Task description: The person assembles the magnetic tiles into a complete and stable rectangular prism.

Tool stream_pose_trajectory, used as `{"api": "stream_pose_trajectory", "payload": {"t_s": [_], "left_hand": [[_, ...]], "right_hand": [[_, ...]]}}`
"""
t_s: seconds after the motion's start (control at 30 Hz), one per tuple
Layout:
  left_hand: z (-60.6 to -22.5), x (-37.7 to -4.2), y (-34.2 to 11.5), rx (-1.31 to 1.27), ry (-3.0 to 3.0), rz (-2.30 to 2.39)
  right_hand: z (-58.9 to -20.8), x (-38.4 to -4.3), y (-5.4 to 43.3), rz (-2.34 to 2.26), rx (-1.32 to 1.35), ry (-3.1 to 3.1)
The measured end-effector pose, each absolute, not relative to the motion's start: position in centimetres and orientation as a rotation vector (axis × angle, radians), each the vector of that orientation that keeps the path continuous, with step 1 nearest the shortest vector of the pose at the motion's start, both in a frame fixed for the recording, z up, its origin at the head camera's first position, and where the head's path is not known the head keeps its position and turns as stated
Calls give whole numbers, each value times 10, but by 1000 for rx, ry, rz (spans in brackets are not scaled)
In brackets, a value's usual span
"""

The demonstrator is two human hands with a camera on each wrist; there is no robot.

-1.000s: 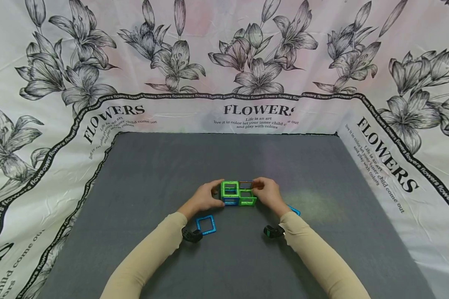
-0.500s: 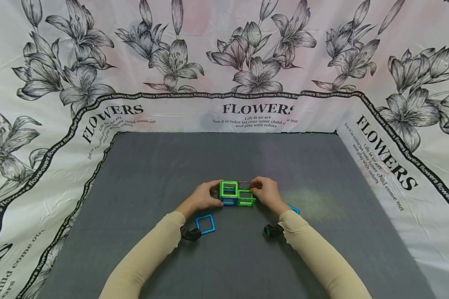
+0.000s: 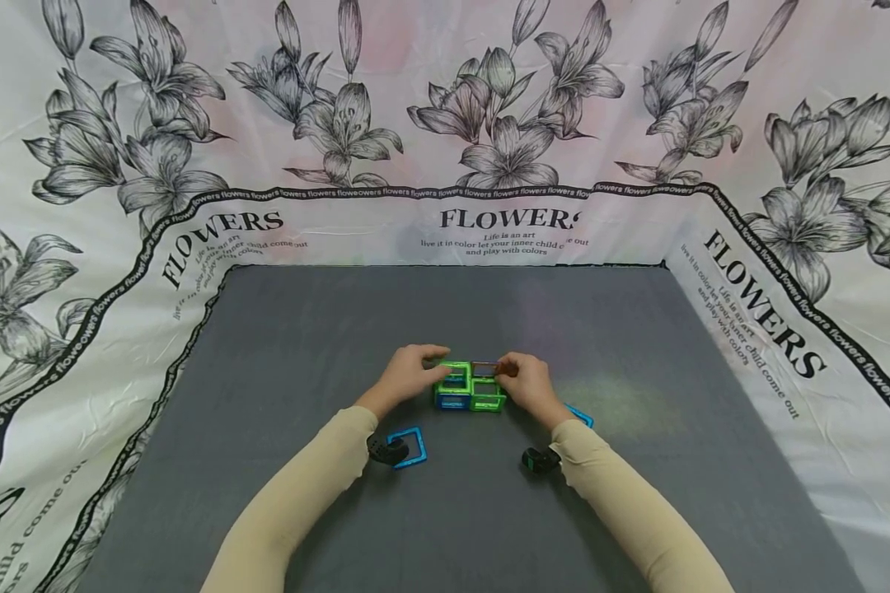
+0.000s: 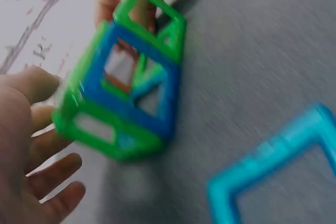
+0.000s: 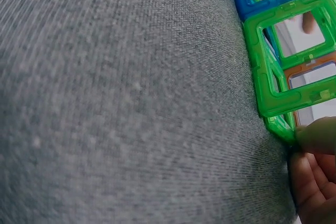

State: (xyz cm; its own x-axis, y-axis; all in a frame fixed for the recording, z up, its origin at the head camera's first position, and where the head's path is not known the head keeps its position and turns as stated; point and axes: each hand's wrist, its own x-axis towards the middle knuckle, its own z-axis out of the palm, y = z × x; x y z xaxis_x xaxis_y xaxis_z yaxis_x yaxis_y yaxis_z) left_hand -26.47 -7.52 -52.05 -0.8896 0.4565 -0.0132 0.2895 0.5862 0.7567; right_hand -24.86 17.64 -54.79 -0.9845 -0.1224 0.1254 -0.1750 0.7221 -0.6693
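A block of joined magnetic tiles, square frames in green and blue (image 4: 128, 113), stands on the dark grey surface between both hands. At its back right is a brownish-orange frame (image 5: 310, 67). My left hand (image 3: 408, 375) is at the block's left end, fingers spread and apart from it in the left wrist view; the head view cannot show whether a fingertip touches. At the other end, my right hand (image 3: 528, 383) pinches the edge of a green tile (image 5: 255, 72) between thumb and fingers.
A loose blue square tile (image 3: 419, 445) lies by the left wrist, partly behind the wrist camera (image 3: 387, 450). Another blue tile (image 3: 582, 415) shows beside the right wrist, mostly covered. Flower-printed cloth (image 3: 512, 226) borders the grey surface (image 3: 341, 321).
My left hand has let go of the block's left side and risen slightly toward its top, fingers opening. The right hand keeps its pinch, and the block stays put.
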Motion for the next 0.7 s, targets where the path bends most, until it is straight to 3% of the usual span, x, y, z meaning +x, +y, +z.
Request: {"api": "stream_pose_trajectory", "payload": {"t_s": [0.17, 0.33, 0.7], "left_hand": [[-503, -272, -51, 833, 2763, 796], [-500, -273, -36, 880, 2842, 534], [-504, -269, -30, 875, 2954, 436]], "right_hand": [[-549, -247, 175, 1139, 236, -2831], [-551, -247, 176, 1146, 229, -2822], [-551, -247, 176, 1135, 212, -2823]]}}
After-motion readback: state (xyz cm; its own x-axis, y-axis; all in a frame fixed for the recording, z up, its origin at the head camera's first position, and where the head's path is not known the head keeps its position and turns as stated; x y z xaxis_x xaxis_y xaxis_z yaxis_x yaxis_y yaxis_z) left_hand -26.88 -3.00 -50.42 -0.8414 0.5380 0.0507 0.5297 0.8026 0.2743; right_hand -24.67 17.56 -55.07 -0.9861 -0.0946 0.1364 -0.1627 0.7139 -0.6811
